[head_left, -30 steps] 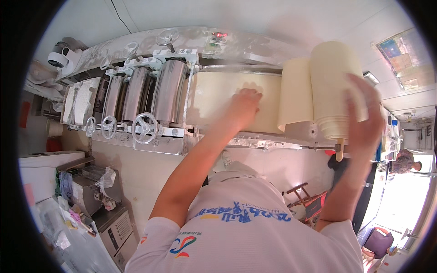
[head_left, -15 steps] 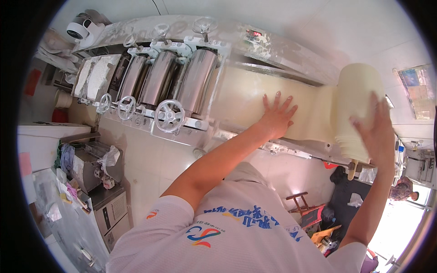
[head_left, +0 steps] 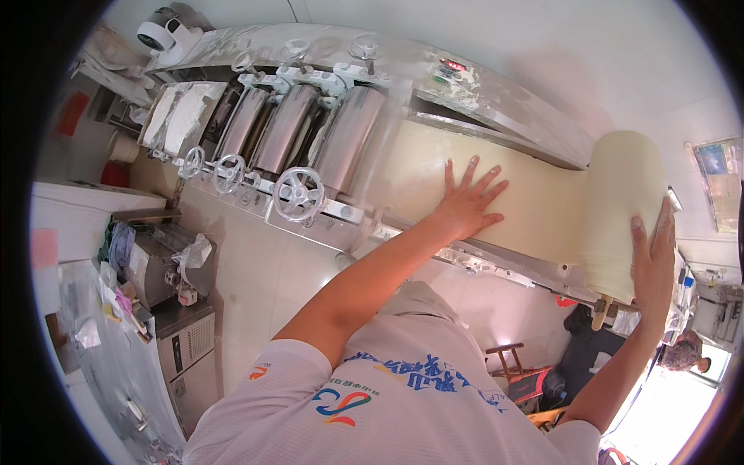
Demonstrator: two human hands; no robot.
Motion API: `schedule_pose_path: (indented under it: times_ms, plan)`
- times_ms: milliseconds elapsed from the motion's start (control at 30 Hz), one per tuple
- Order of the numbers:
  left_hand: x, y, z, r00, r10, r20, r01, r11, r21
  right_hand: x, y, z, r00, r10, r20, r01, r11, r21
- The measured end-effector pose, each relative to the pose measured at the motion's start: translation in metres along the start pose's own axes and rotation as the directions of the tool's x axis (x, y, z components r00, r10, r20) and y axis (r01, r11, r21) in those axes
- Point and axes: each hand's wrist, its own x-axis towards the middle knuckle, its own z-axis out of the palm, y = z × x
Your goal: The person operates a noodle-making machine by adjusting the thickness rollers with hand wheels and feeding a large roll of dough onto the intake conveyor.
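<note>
A wide pale-yellow dough sheet (head_left: 535,198) runs from the metal rollers (head_left: 358,139) of a dough-sheeting machine to a thick dough roll (head_left: 620,201) wound on a wooden rod (head_left: 600,316). With fingers spread, my left hand (head_left: 470,203) lies flat on the sheet, about midway between rollers and roll. My right hand (head_left: 655,252) rests along the roll's right side, fingers stretched out and pointing away from me, the thumb apart. The rod's near end sticks out below the roll.
Several handwheels (head_left: 299,194) line the machine's near side. White dough or flour fills a tray (head_left: 186,116) at its far left. A metal cabinet (head_left: 186,353) stands at lower left, a wooden stool (head_left: 505,358) at lower right. Another person (head_left: 685,353) is beyond, at far right.
My right hand has slid down and outward along the roll's right side, and its fingers have drawn together somewhat. The dough sheet now lies smoother near the roll. My left hand stays flat.
</note>
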Motion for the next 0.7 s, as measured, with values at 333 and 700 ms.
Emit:
schedule_pose_path:
  times_ms: [333, 700]
  plan:
    - [-0.017, -0.001, -0.032, 0.979, -0.188, 0.076, 0.187, 0.982, 0.018, -0.034, -0.048, 0.022, 0.978, -0.055, -0.204, -0.022, 0.934, -0.356]
    - [-0.078, -0.028, -0.045, 0.865, -0.472, 0.170, 0.473, 0.880, 0.039, 0.139, -0.142, 0.280, 0.960, -0.146, -0.239, 0.254, 0.817, 0.518]
